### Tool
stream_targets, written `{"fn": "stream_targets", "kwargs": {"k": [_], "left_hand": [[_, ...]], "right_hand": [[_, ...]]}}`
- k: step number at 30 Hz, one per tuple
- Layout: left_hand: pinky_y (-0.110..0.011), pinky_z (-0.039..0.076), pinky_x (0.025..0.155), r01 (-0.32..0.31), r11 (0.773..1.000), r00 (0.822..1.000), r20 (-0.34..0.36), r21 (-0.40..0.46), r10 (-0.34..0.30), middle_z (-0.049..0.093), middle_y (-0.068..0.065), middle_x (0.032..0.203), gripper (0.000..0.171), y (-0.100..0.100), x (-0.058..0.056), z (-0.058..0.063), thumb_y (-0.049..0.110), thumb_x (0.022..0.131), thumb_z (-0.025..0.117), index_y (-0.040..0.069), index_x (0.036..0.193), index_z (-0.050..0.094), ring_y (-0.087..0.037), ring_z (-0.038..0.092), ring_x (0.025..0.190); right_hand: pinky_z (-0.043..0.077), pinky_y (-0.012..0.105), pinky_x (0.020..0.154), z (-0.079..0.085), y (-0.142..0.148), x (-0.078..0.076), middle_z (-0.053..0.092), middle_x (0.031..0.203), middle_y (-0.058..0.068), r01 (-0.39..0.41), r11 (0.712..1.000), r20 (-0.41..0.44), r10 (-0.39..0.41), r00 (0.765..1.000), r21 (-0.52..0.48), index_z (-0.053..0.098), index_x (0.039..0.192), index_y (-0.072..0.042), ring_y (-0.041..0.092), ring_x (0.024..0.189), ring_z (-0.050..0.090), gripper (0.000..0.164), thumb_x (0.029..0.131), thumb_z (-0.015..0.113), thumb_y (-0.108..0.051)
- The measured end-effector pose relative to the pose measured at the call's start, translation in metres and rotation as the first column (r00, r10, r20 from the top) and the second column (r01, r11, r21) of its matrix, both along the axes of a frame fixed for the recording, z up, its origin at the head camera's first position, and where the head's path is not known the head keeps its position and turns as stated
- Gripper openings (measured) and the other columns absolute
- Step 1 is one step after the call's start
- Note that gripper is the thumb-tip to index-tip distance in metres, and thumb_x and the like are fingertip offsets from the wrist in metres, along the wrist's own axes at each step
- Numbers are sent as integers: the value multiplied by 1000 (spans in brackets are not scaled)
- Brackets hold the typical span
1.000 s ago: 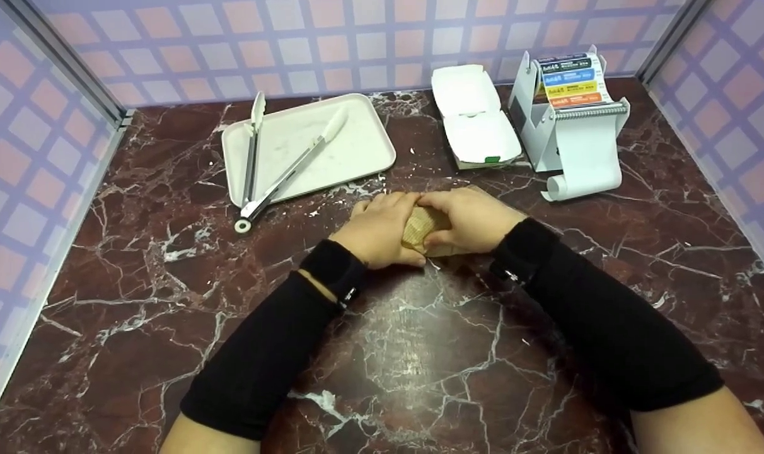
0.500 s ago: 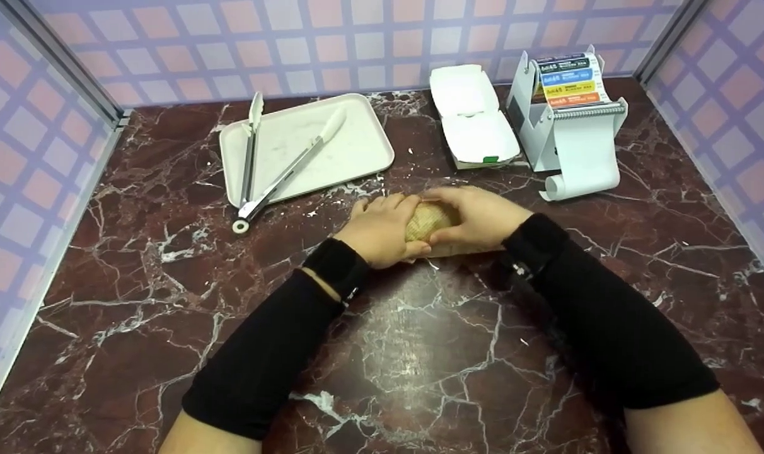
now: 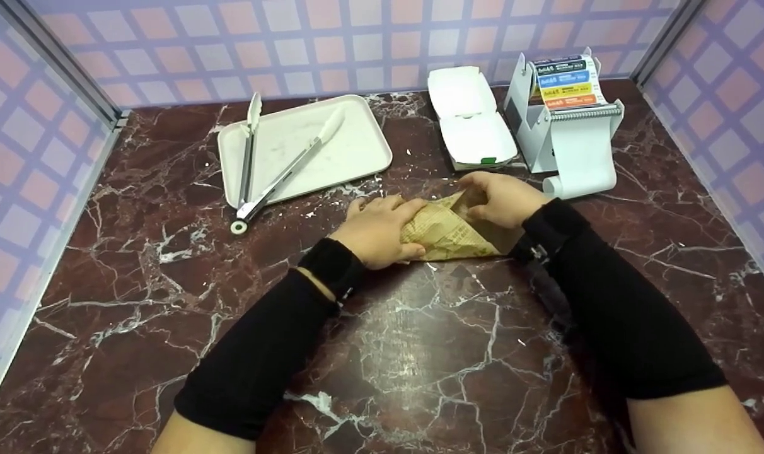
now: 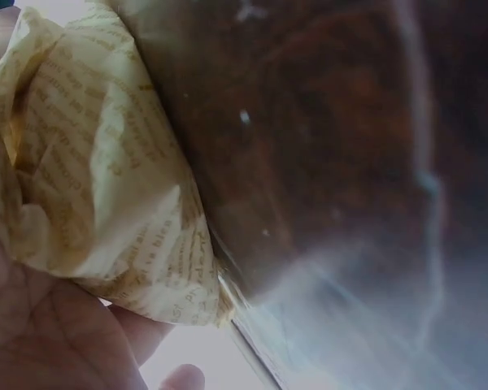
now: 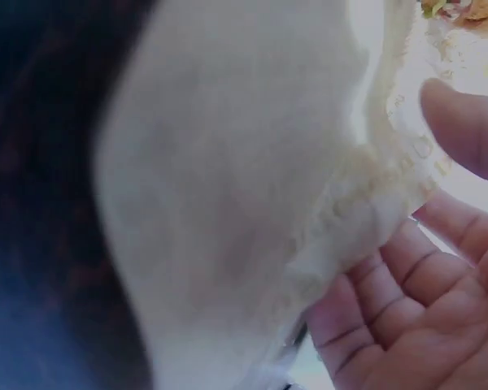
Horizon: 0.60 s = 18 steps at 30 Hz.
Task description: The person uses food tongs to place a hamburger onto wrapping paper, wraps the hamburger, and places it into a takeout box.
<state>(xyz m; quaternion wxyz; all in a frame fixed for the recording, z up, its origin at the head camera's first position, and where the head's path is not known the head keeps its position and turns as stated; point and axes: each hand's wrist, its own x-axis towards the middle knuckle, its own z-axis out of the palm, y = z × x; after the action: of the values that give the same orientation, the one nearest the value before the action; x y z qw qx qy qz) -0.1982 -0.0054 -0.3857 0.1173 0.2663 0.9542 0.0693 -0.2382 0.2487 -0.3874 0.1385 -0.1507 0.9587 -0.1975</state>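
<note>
From my head, the printed paper wrap [image 3: 451,236] lies on the worktop [image 3: 382,353]. My left hand [image 3: 377,232] holds its left end, fingers over the top, thumb on the near side. My right hand [image 3: 508,198] is at its open right end, fingers and thumb parted, hiding part of the opening. Beyond the wrap to the left is a pale tray [image 3: 357,145] with spread tongs [image 3: 248,164] across it, their hinge end past the rim. Beyond the wrap to the right sits an open white box [image 3: 480,139] with a green patch at its front edge, too small to read. Farther right of the wrap stands a dispenser [image 3: 536,139]; lettering on its dark, blue, yellow and orange labels [image 3: 568,91] is too fine for me to make out, and white paper [image 3: 582,151] hangs from it.

From my left wrist, rows of brown letters cross the wrap, too blurred for me to read, and my palm lies against it.

From my right wrist, my loosely bent fingers touch the wrap, thumb apart from them, and past its edge some browned food [image 5: 478,9] shows
</note>
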Motion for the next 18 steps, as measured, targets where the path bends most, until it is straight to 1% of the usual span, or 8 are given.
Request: {"fn": "stream_targets", "kwargs": {"k": [2, 4, 5, 8, 11, 15, 16, 18], "left_hand": [[-58, 14, 109, 4, 1000, 1000, 1, 4, -4, 29, -2, 150, 81, -1, 0, 0, 70, 77, 52, 43, 145, 16, -25, 27, 137], [-59, 14, 109, 10, 1000, 1000, -1, 9, -10, 29, -3, 150, 82, -2, 1, 1, 69, 77, 52, 42, 145, 17, -25, 26, 137], [-59, 14, 109, 11, 1000, 1000, 3, 12, -11, 28, -4, 151, 82, -3, 1, 1, 69, 77, 52, 41, 145, 17, -25, 26, 138], [-60, 14, 109, 11, 1000, 1000, 7, 15, -11, 28, -3, 151, 82, -4, 0, 0, 69, 77, 52, 40, 146, 17, -24, 26, 138], [-60, 14, 109, 11, 1000, 1000, 11, 12, -11, 28, -1, 151, 83, -5, -1, 0, 70, 77, 52, 41, 146, 16, -23, 27, 137], [-60, 13, 109, 15, 1000, 1000, 4, 10, -15, 29, 0, 150, 84, -6, -2, 0, 71, 76, 51, 40, 146, 16, -22, 28, 137], [-60, 13, 109, 14, 1000, 1000, 3, 10, -14, 28, 0, 150, 85, -6, -2, 0, 71, 76, 51, 40, 146, 15, -22, 28, 137], [-59, 13, 109, 12, 1000, 1000, 5, 10, -12, 28, -1, 151, 85, -6, -1, -1, 71, 76, 51, 39, 147, 15, -23, 27, 137]], "right_hand": [[45, 42, 89, -1, 2, -1, 63, 104, 8, 14, 1000, 12, -14, 1000, -8, 48, 131, -15, 25, 98, 57, 58, 78, 71, -23], [47, 39, 83, -2, 4, -2, 64, 97, 7, 26, 1000, 23, -26, 999, -5, 52, 125, -13, 23, 91, 59, 52, 77, 72, -21], [47, 37, 81, -2, 5, -2, 64, 93, 6, 24, 1000, 21, -24, 999, 8, 56, 120, -12, 23, 87, 58, 46, 77, 72, -20], [45, 33, 71, -2, 9, -3, 64, 82, 4, -8, 1000, 10, 8, 1000, 26, 64, 97, -10, 21, 77, 57, 20, 78, 68, -18], [41, 30, 67, 0, 13, -2, 62, 75, 2, -31, 999, -20, 32, 999, 13, 66, 83, -12, 19, 72, 54, 6, 80, 63, -18], [42, 28, 60, 3, 16, -1, 58, 67, -2, -13, 998, 4, 14, 1000, -67, 63, 81, -14, 16, 62, 53, 10, 86, 58, -21], [42, 28, 56, 4, 18, 0, 56, 65, -2, -6, 996, 28, 9, 1000, -93, 62, 81, -13, 15, 59, 52, 12, 87, 57, -22], [42, 27, 52, 6, 21, 2, 54, 65, -2, 27, 985, 115, -7, 993, -173, 61, 84, -13, 13, 56, 51, 18, 90, 55, -28]]}}
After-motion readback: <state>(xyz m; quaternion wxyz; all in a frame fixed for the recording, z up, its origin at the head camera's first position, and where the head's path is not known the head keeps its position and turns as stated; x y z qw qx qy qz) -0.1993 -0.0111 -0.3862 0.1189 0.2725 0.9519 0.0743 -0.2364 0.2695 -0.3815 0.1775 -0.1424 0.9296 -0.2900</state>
